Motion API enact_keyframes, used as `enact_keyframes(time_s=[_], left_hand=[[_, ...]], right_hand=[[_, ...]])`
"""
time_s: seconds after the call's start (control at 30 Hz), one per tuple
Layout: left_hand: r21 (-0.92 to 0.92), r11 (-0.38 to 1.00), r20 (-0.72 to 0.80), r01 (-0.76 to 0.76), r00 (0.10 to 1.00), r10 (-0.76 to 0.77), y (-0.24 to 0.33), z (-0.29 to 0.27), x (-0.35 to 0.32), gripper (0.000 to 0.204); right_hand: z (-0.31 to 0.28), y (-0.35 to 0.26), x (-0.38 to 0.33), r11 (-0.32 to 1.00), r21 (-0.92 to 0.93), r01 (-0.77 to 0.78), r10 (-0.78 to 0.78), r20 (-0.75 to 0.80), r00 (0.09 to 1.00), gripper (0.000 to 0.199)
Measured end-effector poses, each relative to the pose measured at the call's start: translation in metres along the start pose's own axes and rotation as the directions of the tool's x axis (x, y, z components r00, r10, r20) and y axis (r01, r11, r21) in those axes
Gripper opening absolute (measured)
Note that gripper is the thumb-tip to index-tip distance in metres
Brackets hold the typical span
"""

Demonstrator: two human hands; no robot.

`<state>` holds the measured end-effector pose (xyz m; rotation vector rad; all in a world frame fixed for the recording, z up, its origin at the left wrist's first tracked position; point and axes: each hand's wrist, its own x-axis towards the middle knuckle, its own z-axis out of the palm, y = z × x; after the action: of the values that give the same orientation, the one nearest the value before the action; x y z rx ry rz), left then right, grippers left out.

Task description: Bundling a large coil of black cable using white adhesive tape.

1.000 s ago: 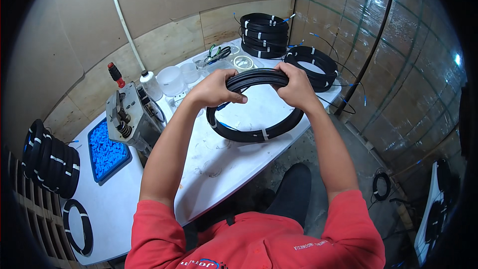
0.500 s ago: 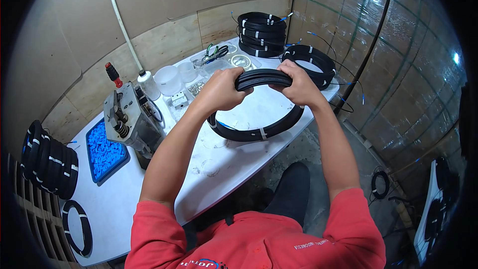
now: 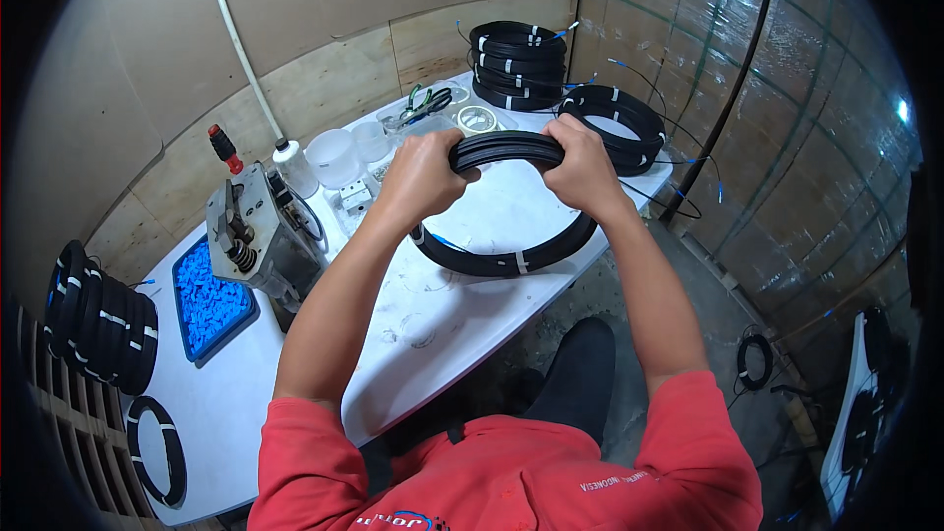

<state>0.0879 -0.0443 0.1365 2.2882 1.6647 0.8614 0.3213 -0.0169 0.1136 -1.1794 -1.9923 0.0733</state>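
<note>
Both hands hold a coil of black cable point(image 3: 504, 258) above the white table point(image 3: 433, 320). My left hand point(image 3: 425, 177) grips the coil's far side on the left, and my right hand point(image 3: 580, 169) grips it on the right. The coil is tilted, its near side hanging lower, with white ties around it. A roll of white tape point(image 3: 477, 119) lies just beyond the hands.
Stacks of black cable coils stand at the far end point(image 3: 518, 61) and beside it point(image 3: 614, 122). A metal machine point(image 3: 258, 235) and a blue tray of small blue parts point(image 3: 207, 298) sit at left. More coils point(image 3: 96, 329) lean at the far left, one point(image 3: 155, 447) lying flat.
The coil and both hands have stayed in nearly the same place, with the hands shifting slightly along the coil's far side.
</note>
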Motion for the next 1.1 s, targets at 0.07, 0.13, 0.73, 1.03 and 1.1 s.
enact_keyframes(time_s=[0.07,0.13,0.73,1.03,1.1], left_hand=[[-0.019,1.000,0.007,0.002,1.000,-0.002,0.001,-0.001,0.000,0.025],[-0.038,0.999,0.014,0.005,1.000,-0.005,-0.005,0.003,0.002,0.024],[-0.188,0.980,0.205,0.059,0.979,-0.019,-0.027,0.001,0.023,0.036],[-0.179,0.984,0.080,-0.006,0.997,0.021,-0.035,0.010,0.024,0.028],[-0.215,0.977,0.083,-0.018,0.996,0.036,-0.033,0.009,0.022,0.030]], right_hand=[[0.004,0.005,0.002,1.000,-0.010,0.020,-0.021,-0.016,1.000,0.022],[0.005,0.006,0.003,0.999,-0.021,0.041,-0.042,-0.031,0.999,0.022],[0.011,0.010,0.013,1.000,-0.016,-0.003,0.003,-0.008,1.000,0.019],[0.014,0.007,0.014,1.000,-0.016,-0.001,0.001,0.000,1.000,0.022],[0.012,0.006,0.013,1.000,0.005,0.005,-0.005,-0.007,1.000,0.023]])
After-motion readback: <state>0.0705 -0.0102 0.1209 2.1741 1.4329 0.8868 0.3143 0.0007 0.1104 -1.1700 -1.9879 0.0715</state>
